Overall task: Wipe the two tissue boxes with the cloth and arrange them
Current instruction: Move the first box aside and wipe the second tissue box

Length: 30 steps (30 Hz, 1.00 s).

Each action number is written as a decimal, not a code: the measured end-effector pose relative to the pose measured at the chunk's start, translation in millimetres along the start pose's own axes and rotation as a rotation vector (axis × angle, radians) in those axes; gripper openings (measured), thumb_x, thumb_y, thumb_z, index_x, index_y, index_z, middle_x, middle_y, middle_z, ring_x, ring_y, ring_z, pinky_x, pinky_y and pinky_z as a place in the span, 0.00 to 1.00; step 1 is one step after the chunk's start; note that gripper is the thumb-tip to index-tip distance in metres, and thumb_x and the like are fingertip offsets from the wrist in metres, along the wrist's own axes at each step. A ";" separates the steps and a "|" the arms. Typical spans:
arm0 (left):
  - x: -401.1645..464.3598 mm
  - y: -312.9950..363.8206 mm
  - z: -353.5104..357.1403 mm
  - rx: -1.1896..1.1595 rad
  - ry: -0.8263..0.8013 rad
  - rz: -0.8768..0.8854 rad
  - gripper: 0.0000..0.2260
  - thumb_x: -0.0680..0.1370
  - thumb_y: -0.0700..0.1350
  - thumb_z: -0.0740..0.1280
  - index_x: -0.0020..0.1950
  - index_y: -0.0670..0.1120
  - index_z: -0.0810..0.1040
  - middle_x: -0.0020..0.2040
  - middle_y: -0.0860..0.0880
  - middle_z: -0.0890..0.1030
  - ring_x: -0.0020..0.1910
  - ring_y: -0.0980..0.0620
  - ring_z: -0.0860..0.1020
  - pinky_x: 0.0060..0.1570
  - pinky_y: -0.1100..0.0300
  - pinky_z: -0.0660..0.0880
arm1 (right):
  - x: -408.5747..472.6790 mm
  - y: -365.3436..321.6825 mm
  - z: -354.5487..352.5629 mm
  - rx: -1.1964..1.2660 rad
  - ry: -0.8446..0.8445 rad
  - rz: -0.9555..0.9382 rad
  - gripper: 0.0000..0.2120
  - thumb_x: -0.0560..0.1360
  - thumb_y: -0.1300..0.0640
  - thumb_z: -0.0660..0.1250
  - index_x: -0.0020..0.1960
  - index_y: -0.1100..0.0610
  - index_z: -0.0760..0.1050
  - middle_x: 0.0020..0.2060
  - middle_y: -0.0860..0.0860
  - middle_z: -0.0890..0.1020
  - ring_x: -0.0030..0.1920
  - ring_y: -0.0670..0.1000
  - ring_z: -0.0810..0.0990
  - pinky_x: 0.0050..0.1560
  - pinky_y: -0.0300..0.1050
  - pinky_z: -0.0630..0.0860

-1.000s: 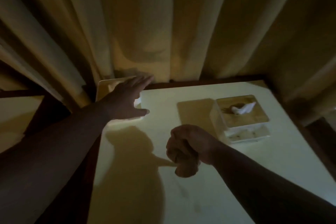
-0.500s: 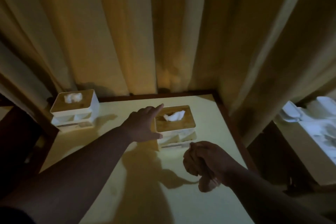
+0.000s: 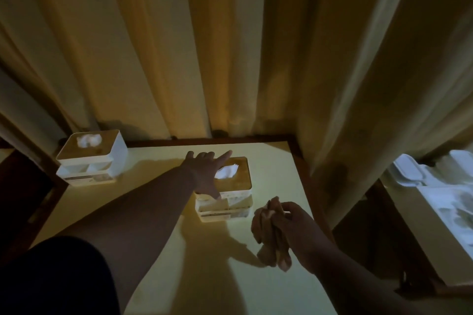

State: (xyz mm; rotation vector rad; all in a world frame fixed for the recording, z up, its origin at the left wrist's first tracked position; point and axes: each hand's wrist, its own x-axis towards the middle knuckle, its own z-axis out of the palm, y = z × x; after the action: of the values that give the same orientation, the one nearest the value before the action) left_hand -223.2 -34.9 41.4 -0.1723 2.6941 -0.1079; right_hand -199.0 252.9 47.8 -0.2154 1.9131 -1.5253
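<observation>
**Hands reach the near tissue box**

Right hand (image 3: 286, 227): fingers curled round the bunched cloth (image 3: 271, 238), held above the table (image 3: 153, 212).
Left hand (image 3: 207, 174): fingers straight, now arrived from the far box (image 3: 92, 158) and touching the near box (image 3: 225, 192), thumb on its front.
Judgement: steadying for a wipe.
Behind: curtain (image 3: 230, 46).

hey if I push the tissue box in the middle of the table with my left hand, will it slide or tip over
The middle tissue box looks low and wide, so it will probably slide rather than tip. The table looks smooth, which should help. With your left hand spread over its top corner, pushing low on the side seems steadier.
</observation>
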 end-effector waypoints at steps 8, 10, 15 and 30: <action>12.2 -8.4 9.1 -0.003 0.022 0.018 0.62 0.63 0.68 0.78 0.80 0.61 0.33 0.79 0.46 0.59 0.78 0.41 0.58 0.76 0.38 0.51 | 3.1 19.6 -8.9 0.273 -0.036 0.133 0.18 0.85 0.58 0.55 0.58 0.71 0.77 0.45 0.59 0.87 0.48 0.54 0.87 0.57 0.55 0.80; 8.1 -9.8 9.3 -0.028 0.004 0.021 0.64 0.62 0.67 0.79 0.79 0.62 0.33 0.80 0.46 0.58 0.79 0.42 0.56 0.77 0.38 0.48 | -2.9 15.0 -6.0 0.291 -0.048 0.105 0.22 0.85 0.59 0.52 0.47 0.74 0.77 0.40 0.60 0.86 0.42 0.54 0.86 0.49 0.50 0.80; -18.1 -1.1 18.6 -0.055 -0.011 0.047 0.64 0.63 0.65 0.80 0.78 0.63 0.30 0.82 0.46 0.53 0.81 0.42 0.51 0.77 0.37 0.41 | -5.3 22.5 -4.9 0.456 -0.017 0.243 0.16 0.81 0.62 0.56 0.44 0.68 0.78 0.42 0.67 0.82 0.49 0.62 0.82 0.58 0.59 0.75; -148.0 37.5 90.9 -0.154 0.021 0.138 0.67 0.61 0.63 0.81 0.76 0.65 0.26 0.79 0.51 0.55 0.79 0.48 0.56 0.77 0.39 0.35 | -51.3 55.7 20.5 -0.323 0.085 -0.178 0.14 0.84 0.56 0.62 0.42 0.52 0.81 0.37 0.52 0.85 0.40 0.52 0.85 0.45 0.54 0.83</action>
State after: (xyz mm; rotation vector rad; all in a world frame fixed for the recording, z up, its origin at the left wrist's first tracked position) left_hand -55.2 18.2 17.6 -0.0307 2.7254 0.1402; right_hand -132.7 279.7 15.3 -0.4808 2.2552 -1.3443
